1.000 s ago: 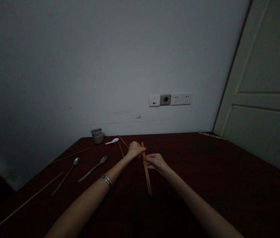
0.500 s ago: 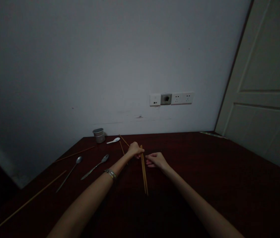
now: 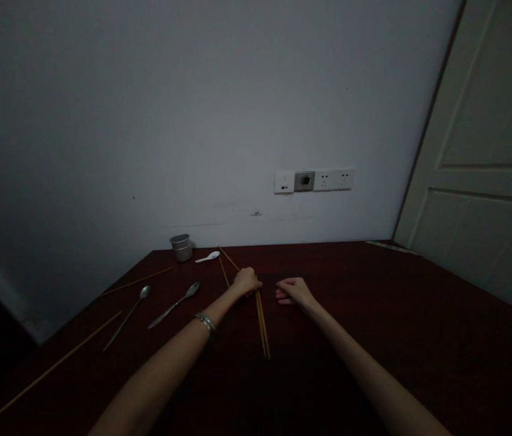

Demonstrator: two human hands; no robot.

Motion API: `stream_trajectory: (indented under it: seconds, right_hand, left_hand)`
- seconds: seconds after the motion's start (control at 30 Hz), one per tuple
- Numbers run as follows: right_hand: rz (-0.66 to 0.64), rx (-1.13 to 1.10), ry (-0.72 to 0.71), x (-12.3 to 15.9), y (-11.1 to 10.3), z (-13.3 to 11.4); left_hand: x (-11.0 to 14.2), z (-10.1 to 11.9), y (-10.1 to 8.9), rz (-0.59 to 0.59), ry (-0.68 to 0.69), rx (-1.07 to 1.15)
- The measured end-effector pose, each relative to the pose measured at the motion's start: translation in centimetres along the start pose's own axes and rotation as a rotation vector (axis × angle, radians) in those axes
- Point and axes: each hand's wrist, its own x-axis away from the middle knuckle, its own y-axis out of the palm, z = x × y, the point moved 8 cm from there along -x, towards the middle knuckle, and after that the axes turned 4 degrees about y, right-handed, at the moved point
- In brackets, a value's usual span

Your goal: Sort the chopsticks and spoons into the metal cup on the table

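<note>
My left hand (image 3: 246, 281), with a metal bracelet at the wrist, is closed around the upper part of a few wooden chopsticks (image 3: 262, 327). Their lower ends point toward me, close together. A short way to the right, my right hand (image 3: 296, 292) hovers with its fingers curled in, apart from the chopsticks; nothing shows in it. Behind my left hand, another chopstick (image 3: 229, 257) slants off toward the wall, and one more (image 3: 224, 272) lies beside it, partly hidden by the hand.
On the left of the dark red table (image 3: 351, 315) lie a long-handled spoon (image 3: 126, 318), another metal spoon (image 3: 174, 306) and more sticks (image 3: 47, 371). A metal cup (image 3: 181, 248) and a white spoon (image 3: 208, 257) are near the wall, which carries sockets (image 3: 333, 180).
My right hand has drawn away to the right from the chopsticks. My left hand has slid slightly down and toward me along them, covering their top ends.
</note>
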Motion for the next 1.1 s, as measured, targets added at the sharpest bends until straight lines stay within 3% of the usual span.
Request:
stream_trajectory:
  seconds: [0.17,0.3,0.5,0.7,1.1]
  right_hand:
    - [0.001,0.044,-0.011,0.1,-0.1,-0.1]
    - [-0.001,0.071,-0.008,0.2,0.1,0.0]
    - [-0.027,0.130,-0.026,0.4,1.2,0.4]
    - [-0.013,0.172,-0.083,0.5,1.0,0.2]
    - [-0.074,0.175,-0.103,0.9,1.0,-0.4]
  left_hand:
    - [0.8,1.2,-0.7,0.075,0.097,-0.148]
    - [1.3,1.3,-1.1,0.114,0.109,-0.146]
    - [2.0,0.9,-0.8,0.099,0.090,-0.194]
    - [2.9,0.6,-0.6,0.162,0.026,-0.253]
    - [3.2,0.8,-0.1,0.133,0.010,-0.338]
